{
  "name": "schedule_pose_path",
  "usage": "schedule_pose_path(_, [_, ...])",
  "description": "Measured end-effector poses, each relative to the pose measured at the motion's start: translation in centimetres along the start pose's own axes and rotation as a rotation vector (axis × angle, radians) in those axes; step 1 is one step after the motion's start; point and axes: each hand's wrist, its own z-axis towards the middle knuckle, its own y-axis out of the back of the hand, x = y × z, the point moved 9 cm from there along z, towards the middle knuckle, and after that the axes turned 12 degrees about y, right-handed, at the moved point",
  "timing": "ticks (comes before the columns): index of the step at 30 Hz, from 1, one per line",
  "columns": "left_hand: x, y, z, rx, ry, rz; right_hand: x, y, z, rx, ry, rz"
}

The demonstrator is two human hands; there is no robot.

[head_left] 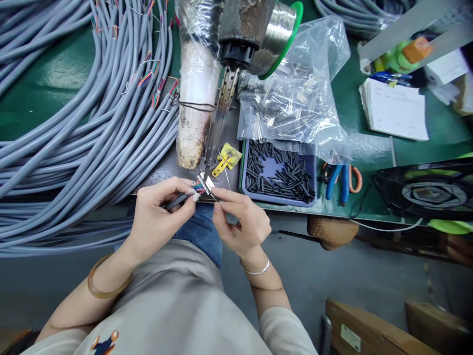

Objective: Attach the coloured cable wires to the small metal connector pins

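Observation:
My left hand (162, 212) is closed around the stripped end of a grey cable (176, 201), and several coloured wires (199, 188) fan out past its fingertips. These wires meet a small metal-and-white connector (207, 184) at the table's front edge. With thumb and forefinger, my right hand (242, 217) pinches a thin wire beside the connector. Just above it hangs the tip of a soldering iron (220, 116), fixed pointing downward. A yellow metal clip (221, 165) with a yellow pad lies right of the tip.
Many grey cables (74, 128) cover the left side. A solder spool (275, 42) stands behind, near a plastic bag (295, 88) of metal connectors. Right of my hands sit a purple tray (316, 190) of black tubes, blue-handled pliers (340, 182), a paper stack (395, 108) and a black fan (424, 190).

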Motion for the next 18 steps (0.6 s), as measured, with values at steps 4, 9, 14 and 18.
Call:
schedule_pose_path(4, [-0.2, -1.3, -1.3, 0.123, -0.115, 0.042, 1.2, 4.6, -1.0, -0.134, -0.101, 0.131])
schedule_pose_path(9, [2.0, -1.2, -2.5, 0.157, 0.041, -0.021, 5.0, 10.3, -1.4, -0.295, -0.059, 0.074])
schedule_pose_path(14, [1.5, 0.0, -3.3, 0.132, 0.020, 0.002, 4.7, 8.1, 1.1, -0.067, -0.049, -0.141])
schedule_pose_path(18, [0.7, -0.6, -3.7, 0.273, -0.060, -0.007, 3.7, 4.6, 2.2, 0.237, -0.078, -0.243])
